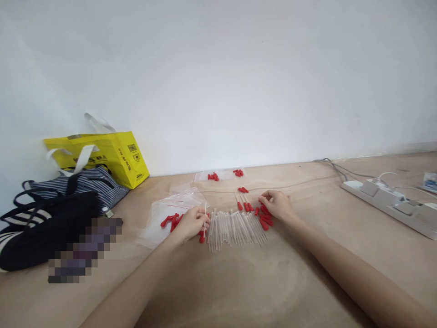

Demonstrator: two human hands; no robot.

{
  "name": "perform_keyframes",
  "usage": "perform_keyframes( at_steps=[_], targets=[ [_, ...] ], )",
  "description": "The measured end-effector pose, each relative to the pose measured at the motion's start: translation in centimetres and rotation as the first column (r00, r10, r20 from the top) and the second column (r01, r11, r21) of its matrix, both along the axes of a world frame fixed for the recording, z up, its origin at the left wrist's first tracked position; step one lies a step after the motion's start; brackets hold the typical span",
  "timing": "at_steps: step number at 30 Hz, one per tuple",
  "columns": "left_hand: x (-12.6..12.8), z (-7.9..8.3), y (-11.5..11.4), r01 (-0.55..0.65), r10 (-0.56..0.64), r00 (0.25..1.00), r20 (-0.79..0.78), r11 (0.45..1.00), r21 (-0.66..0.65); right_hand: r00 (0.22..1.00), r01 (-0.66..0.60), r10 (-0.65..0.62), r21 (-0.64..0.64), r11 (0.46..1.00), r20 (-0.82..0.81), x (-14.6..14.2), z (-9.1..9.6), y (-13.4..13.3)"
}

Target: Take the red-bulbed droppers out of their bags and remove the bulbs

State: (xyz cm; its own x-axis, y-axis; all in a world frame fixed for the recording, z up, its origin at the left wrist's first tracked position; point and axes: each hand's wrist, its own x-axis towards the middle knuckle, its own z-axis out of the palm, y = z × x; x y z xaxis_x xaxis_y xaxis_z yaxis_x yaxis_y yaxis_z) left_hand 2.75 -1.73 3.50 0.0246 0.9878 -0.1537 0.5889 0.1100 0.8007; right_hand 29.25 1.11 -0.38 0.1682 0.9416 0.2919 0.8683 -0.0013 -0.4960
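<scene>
A row of several clear glass dropper tubes (235, 228) lies on the wooden table (239, 282) between my hands. My left hand (191, 222) is closed, pinching one thin clear tube upright at the row's left end. Loose red rubber caps (171, 220) lie by it on clear zip bags (170, 207). My right hand (278, 203) is closed at the row's right end, its fingertips pinched on a red cap among a pile of red caps (265, 219). A few capped droppers (244, 203) lie just behind the row.
More bags with red caps (223, 174) lie near the wall. A yellow tote bag (109, 155), a striped bag (85, 184) and a black bag (44, 232) stand at the left. A white power strip (392, 200) with cables lies at the right.
</scene>
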Motion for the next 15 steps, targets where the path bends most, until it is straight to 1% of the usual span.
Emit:
perform_keyframes(
  at_steps=[2,7,11,15],
  targets=[
    [0.1,0.1,0.1,-0.002,0.001,0.999,-0.039,1.0,-0.026,1.0,0.029,-0.028,-0.077,0.997,0.013,0.1,0.3,0.7],
    [0.3,0.4,0.0,0.026,-0.036,0.977,-0.21,0.999,-0.046,0.997,0.043,-0.033,-0.141,0.989,0.071,-0.5,0.2,1.6],
    [0.3,0.4,-0.1,0.07,-0.067,0.946,-0.319,0.998,-0.001,0.993,0.055,-0.033,-0.189,0.98,0.117,-0.9,0.0,1.7],
    [0.1,0.2,-0.3,0.115,-0.092,0.926,-0.367,0.993,0.042,0.989,0.071,-0.04,-0.221,0.973,0.142,-0.7,0.3,1.8]
  ],
)
